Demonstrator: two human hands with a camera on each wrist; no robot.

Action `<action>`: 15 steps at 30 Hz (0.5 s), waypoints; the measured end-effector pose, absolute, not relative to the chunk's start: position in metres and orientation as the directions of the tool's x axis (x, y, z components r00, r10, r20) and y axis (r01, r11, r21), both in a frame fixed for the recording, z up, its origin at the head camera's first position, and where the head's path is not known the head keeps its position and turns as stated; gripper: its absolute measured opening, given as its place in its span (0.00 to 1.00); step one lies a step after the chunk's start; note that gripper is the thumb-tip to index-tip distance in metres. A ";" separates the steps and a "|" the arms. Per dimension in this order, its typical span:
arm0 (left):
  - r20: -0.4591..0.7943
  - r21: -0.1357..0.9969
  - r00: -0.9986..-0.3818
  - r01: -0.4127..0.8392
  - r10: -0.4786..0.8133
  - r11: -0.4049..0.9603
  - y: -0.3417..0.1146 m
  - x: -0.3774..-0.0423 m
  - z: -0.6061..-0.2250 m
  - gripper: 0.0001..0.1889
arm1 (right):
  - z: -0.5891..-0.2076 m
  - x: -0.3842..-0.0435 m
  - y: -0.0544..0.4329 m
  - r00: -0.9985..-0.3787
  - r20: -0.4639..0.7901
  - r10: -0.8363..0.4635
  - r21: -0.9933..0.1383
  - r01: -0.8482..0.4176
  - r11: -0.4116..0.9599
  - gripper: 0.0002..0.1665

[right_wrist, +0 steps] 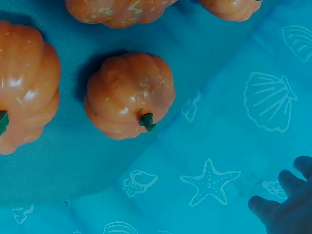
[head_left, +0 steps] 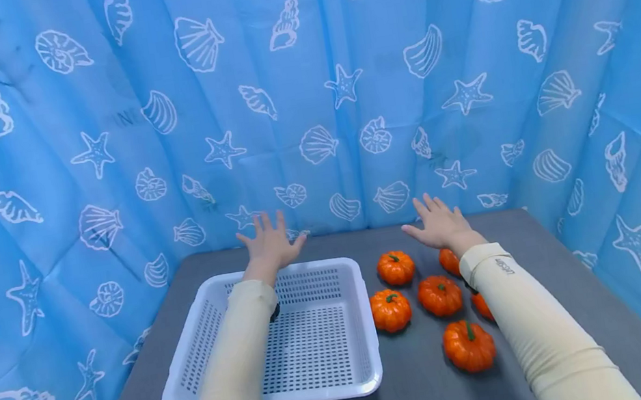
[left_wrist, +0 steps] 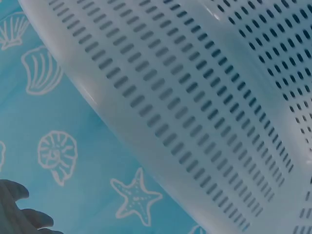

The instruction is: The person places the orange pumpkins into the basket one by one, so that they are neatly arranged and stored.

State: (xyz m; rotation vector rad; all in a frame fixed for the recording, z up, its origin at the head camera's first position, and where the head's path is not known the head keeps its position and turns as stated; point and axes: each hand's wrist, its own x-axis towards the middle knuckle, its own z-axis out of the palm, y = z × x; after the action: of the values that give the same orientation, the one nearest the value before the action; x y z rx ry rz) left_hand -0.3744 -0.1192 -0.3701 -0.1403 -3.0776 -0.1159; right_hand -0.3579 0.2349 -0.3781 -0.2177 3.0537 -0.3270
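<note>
My left hand [head_left: 270,247] is held with fingers spread above the far side of a white plastic basket [head_left: 367,386], holding nothing. The basket has slotted walls and a perforated bottom, and no objects show inside. My right hand [head_left: 441,227], fingers also spread, hovers beyond several small orange pumpkins, touching none. One pumpkin [head_left: 395,267] lies at the back, another [head_left: 391,310] beside the basket's right wall, and one [head_left: 469,346] nearest the front. Two more are partly hidden behind my right forearm. In the right wrist view a pumpkin [right_wrist: 129,95] with a green stem lies near the table edge.
The dark grey table [head_left: 425,399] carries the basket on the left and the pumpkins right of it. A blue curtain [head_left: 304,92] with white shell and starfish prints hangs behind the table and along both sides.
</note>
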 end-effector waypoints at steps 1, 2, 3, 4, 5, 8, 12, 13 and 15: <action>0.059 0.072 -0.995 0.086 0.082 0.994 -0.122 -0.374 -0.370 0.46 | -0.378 -0.358 0.235 -0.988 -0.051 -0.149 -0.213 -0.135 0.968 0.52; 0.055 0.074 -0.995 0.083 0.079 0.994 -0.126 -0.373 -0.370 0.46 | -0.378 -0.357 0.236 -0.987 -0.053 -0.149 -0.214 -0.135 0.967 0.52; 0.051 0.071 -0.996 0.078 0.075 0.994 -0.129 -0.372 -0.369 0.46 | -0.377 -0.357 0.237 -0.987 -0.054 -0.149 -0.211 -0.135 0.968 0.52; 0.047 0.073 -0.996 0.076 0.072 0.994 -0.133 -0.371 -0.369 0.46 | -0.377 -0.357 0.238 -0.988 -0.056 -0.147 -0.210 -0.132 0.969 0.52; 0.044 0.076 -0.997 0.073 0.070 0.994 -0.136 -0.371 -0.368 0.45 | -0.377 -0.357 0.240 -0.988 -0.058 -0.145 -0.208 -0.130 0.969 0.52; 0.029 0.085 -0.997 0.069 0.067 0.994 -0.146 -0.370 -0.366 0.45 | -0.376 -0.356 0.246 -0.988 -0.065 -0.137 -0.203 -0.122 0.972 0.53; 0.010 0.078 -0.998 0.060 0.059 0.995 -0.164 -0.368 -0.363 0.45 | -0.376 -0.351 0.254 -0.988 -0.084 -0.133 -0.207 -0.113 0.972 0.53; 0.010 0.070 -0.999 0.054 0.054 0.996 -0.170 -0.367 -0.362 0.44 | -0.375 -0.350 0.256 -0.987 -0.088 -0.134 -0.208 -0.113 0.971 0.53; 0.006 0.053 -0.999 0.040 0.040 0.998 -0.185 -0.365 -0.358 0.44 | -0.375 -0.347 0.260 -0.987 -0.093 -0.134 -0.207 -0.113 0.972 0.52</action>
State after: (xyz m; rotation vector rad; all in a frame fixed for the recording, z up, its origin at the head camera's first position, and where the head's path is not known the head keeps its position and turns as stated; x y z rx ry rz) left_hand -0.3647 -0.1848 -0.3575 -0.0623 -3.1354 -0.0828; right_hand -0.3466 0.2598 -0.3749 -0.1895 3.0134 -0.3064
